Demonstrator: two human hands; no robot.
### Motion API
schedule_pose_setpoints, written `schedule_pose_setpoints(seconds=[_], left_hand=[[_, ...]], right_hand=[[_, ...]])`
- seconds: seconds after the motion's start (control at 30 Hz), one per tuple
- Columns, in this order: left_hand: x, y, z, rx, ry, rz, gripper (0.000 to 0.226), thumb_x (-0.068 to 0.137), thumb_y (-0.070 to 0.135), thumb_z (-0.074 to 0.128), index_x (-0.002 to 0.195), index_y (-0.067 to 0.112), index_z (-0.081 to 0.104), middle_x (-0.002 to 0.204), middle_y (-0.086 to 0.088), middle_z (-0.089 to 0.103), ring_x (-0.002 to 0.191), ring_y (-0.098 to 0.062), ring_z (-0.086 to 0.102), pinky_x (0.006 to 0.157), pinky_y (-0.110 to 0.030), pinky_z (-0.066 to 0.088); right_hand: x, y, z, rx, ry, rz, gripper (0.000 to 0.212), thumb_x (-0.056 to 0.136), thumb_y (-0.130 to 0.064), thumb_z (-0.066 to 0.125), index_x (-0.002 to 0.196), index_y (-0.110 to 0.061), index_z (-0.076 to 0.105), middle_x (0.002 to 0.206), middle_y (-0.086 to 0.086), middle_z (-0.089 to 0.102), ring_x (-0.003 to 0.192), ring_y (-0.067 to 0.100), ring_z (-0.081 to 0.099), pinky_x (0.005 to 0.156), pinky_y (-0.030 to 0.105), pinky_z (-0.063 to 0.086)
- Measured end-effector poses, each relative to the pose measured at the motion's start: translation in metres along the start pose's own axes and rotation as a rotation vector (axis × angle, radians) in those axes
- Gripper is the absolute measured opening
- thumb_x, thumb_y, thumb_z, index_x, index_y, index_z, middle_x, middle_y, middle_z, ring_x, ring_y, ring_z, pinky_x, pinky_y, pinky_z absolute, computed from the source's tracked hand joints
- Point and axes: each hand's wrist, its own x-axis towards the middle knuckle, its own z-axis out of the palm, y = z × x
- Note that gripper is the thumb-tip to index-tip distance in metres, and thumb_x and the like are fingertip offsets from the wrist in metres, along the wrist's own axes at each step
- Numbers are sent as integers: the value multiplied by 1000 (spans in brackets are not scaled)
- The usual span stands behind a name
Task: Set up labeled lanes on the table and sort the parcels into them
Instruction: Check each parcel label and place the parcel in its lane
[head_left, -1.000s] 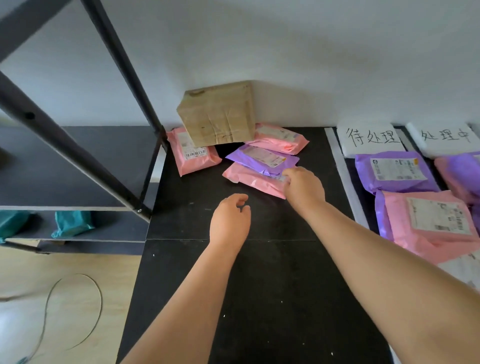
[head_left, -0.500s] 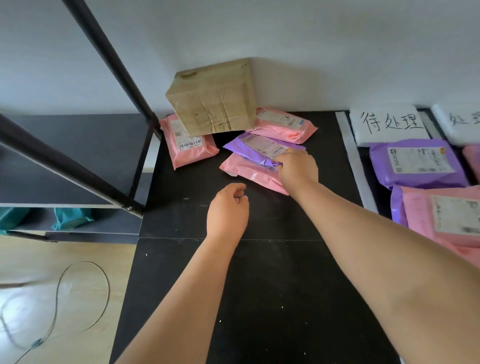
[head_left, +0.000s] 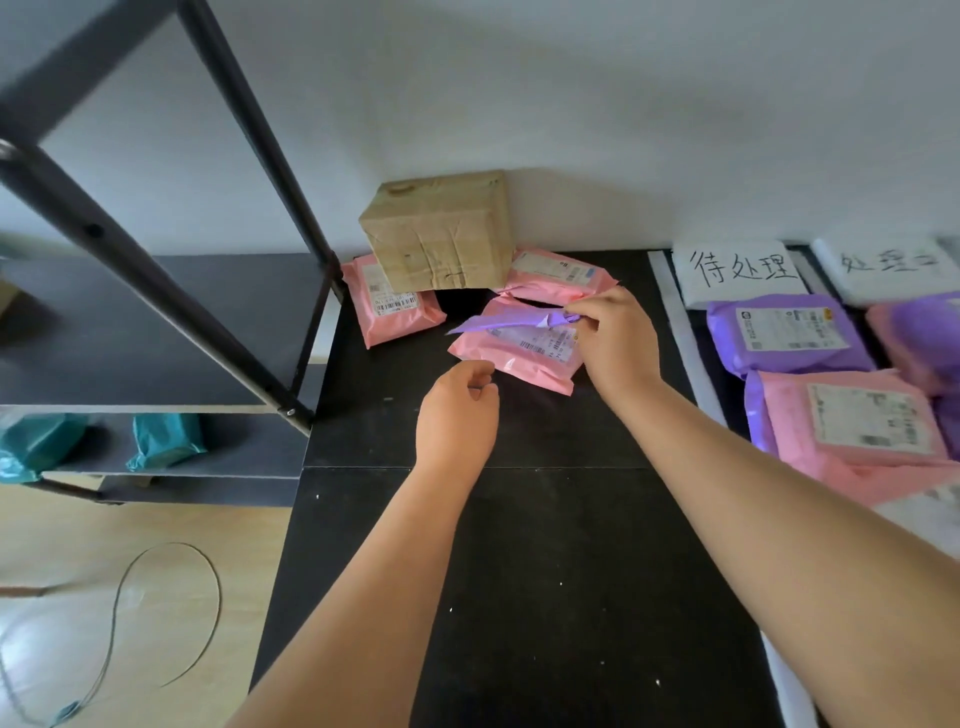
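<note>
The purple parcel (head_left: 511, 321) lay at the back of the table (head_left: 519, 571), atop a pink parcel (head_left: 524, 358), with its right edge raised. The right hand (head_left: 615, 338) pinched that edge between thumb and fingers. The left hand (head_left: 457, 410) hovered just beside the pink parcel, fingers loosely curled, holding nothing.

Step in hand, as judged: picking from the unsorted pile. The next move calls for carrying the parcel rightward to its lane.

Unsorted count: one purple parcel, three pink, one cardboard box (head_left: 441, 234). Lane labels (head_left: 743, 270) visible: two.

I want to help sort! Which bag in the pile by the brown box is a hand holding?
The purple parcel, pinched at its edge by the right hand; the other bags there are pink.
</note>
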Motion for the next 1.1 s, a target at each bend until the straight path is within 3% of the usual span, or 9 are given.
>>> schedule_pose_setpoints(seconds=[0.2, 0.33, 0.43, 0.57, 0.67, 0.8, 0.97, 1.1], left_hand=[[-28, 3, -27, -81, 27, 72, 29, 98, 18, 49, 121, 24, 67, 118, 6, 68, 104, -11, 62, 83, -25, 47], [-46, 0, -53, -108, 67, 91, 28, 99, 18, 49, 121, 23, 67, 115, 7, 68, 103, -12, 63, 81, -24, 48], [-55, -6, -68, -121, 58, 121, 28, 98, 18, 50, 119, 24, 68, 111, 7, 69, 99, -12, 63, 75, -23, 44], [-65, -16, -83, -109, 42, 149, 29, 97, 18, 51, 120, 24, 67, 110, 9, 69, 94, -8, 60, 69, -19, 40], [-73, -24, -91, -100, 9, 171, 31, 93, 17, 54, 120, 23, 67, 112, 8, 69, 97, -10, 62, 73, -22, 43], [-79, -34, -98, -80, 0, 199, 36, 91, 19, 61, 127, 22, 63, 119, 8, 67, 96, -8, 58, 79, -25, 44], [-89, -37, -103, -94, 10, 226, 45, 91, 22, 66, 135, 20, 58, 125, 7, 65, 102, -11, 59, 78, -22, 38], [-96, -28, -102, -141, 4, 211, 42, 88, 26, 71, 128, 20, 62, 111, 8, 70, 95, -11, 63, 65, -21, 40]], right_hand=[[-47, -24, -54, 135, 119, 129, 31, 91, 9, 47, 94, -5, 75, 114, 10, 63, 97, 14, 56, 69, -3, 32], [-82, -50, -73, 228, 115, 189, 28, 94, -1, 47, 90, -7, 74, 105, 2, 66, 93, 11, 58, 69, 1, 36], [-106, -72, -82, 316, 107, 196, 18, 93, -9, 54, 88, -4, 71, 96, 0, 64, 87, 16, 61, 68, 15, 44], [-131, -91, -88, 259, 90, 100, 21, 93, -1, 56, 95, -14, 73, 97, -9, 58, 90, 10, 59, 70, 14, 46], [-143, -104, -91, 260, 119, 78, 26, 89, 2, 56, 91, -19, 72, 103, -5, 62, 88, 7, 61, 70, 8, 42], [-157, -122, -97, 368, 128, 114, 30, 85, 5, 57, 92, -22, 69, 93, -9, 67, 85, 7, 63, 79, 23, 51], [-164, -134, -114, 486, 148, 138, 30, 84, 5, 59, 93, -21, 69, 85, -13, 66, 71, -8, 58, 68, 6, 44], [-167, -134, -127, 530, 148, 120, 29, 84, 6, 60, 93, -19, 70, 88, -6, 68, 69, -8, 58, 65, 5, 45]])
